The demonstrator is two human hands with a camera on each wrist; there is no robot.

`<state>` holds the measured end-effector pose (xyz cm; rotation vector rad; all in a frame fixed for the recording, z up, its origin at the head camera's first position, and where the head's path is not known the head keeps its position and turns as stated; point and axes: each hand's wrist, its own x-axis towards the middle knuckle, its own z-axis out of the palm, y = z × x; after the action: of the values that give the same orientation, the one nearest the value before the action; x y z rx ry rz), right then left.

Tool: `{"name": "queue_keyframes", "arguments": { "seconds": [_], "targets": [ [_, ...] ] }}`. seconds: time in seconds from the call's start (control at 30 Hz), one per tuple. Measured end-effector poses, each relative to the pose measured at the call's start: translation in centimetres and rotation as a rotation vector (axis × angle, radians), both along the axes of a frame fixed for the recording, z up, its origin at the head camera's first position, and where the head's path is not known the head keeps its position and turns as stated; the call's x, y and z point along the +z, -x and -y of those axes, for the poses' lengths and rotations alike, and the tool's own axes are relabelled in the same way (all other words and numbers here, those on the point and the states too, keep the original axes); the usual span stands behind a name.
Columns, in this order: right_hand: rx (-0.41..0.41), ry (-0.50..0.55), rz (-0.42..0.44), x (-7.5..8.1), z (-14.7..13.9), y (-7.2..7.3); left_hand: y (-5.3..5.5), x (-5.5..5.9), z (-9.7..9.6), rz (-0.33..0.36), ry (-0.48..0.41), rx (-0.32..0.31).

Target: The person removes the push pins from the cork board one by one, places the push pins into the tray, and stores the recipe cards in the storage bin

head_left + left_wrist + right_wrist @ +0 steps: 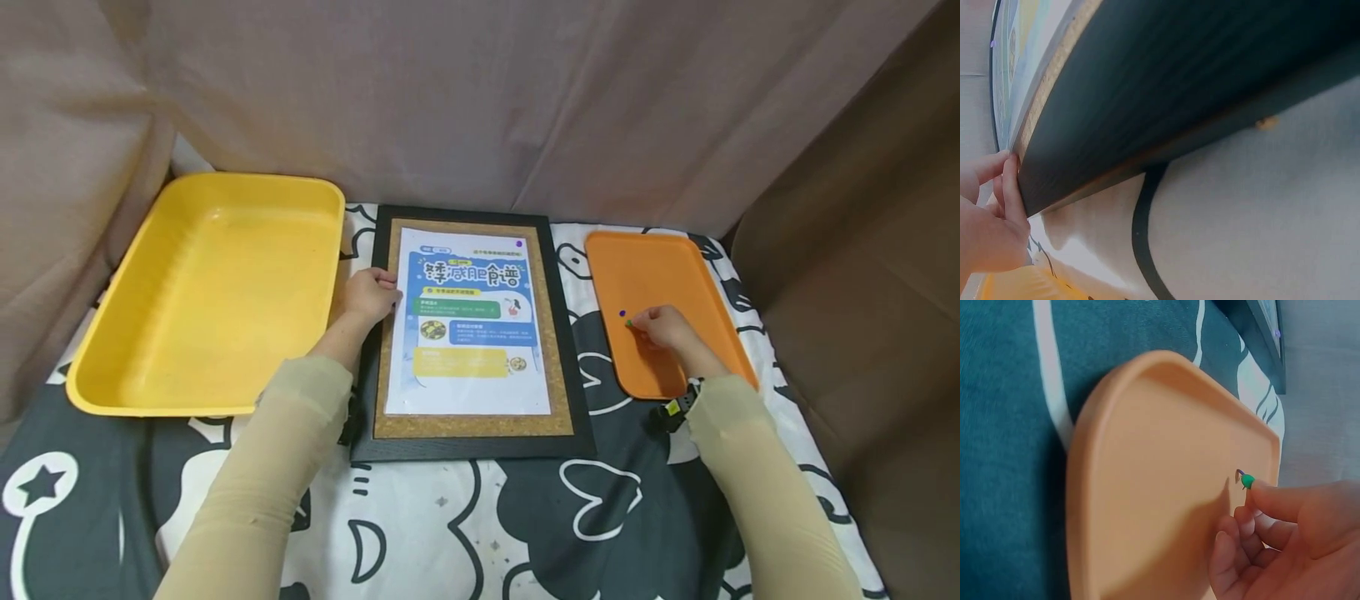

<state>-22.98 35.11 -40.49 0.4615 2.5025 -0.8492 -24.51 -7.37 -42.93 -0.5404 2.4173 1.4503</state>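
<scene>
A sheet of paper with a colourful printed poster [468,392] lies on a cork board [472,426] in a black frame [472,447]. A purple pin [519,244] sits at the sheet's top right corner. My left hand [369,296] rests at the board's left side, its fingertips touching the sheet's edge; the left wrist view shows thumb and fingers [1013,187] there. Over the orange tray [637,267], my right hand [666,327] pinches a green push pin [1247,481] between thumb and finger. Beside it on the tray lies a blue pin [622,313].
At the left stands a large yellow tray [206,408] with raised walls. A black and white patterned cloth [420,533] covers the table. Grey-brown fabric [450,100] hangs behind, and a dark brown surface [870,275] rises at the right.
</scene>
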Motion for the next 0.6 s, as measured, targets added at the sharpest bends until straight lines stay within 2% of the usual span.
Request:
{"name": "queue_keyframes", "arguments": {
  "seconds": [0.17, 0.6],
  "targets": [
    [-0.028, -0.002, -0.005, -0.45, 0.02, 0.08, 0.02, 0.04, -0.06, 0.001, 0.001, -0.002],
    [-0.040, -0.011, -0.012, -0.67, -0.29, 0.00, 0.17, -0.07, 0.01, -0.002, -0.001, -0.003]
  ]
}}
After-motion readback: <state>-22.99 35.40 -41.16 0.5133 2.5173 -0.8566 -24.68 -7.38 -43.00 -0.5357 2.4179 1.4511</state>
